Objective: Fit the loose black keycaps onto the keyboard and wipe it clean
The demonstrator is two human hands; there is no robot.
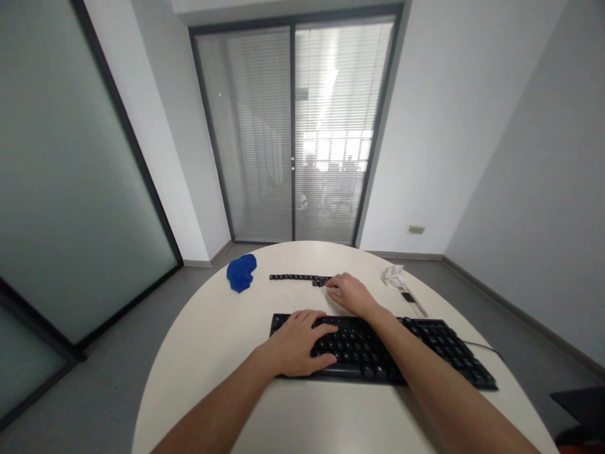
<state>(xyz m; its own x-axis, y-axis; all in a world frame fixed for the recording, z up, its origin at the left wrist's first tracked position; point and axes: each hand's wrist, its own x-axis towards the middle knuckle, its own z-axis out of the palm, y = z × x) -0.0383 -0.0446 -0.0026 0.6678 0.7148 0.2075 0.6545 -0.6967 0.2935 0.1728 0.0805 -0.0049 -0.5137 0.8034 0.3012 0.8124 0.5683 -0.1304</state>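
A black keyboard lies on the round white table, angled down to the right. My left hand rests flat on its left end, fingers spread over the keys. My right hand reaches beyond the keyboard to the right end of a row of loose black keycaps laid out in a line. Its fingertips touch the last keycaps; whether one is pinched between them I cannot tell.
A crumpled blue cloth sits at the far left of the table. A crumpled white tissue and a small tool with a black head lie at the far right. The keyboard cable trails off the right edge. Blinds cover the glass doors behind.
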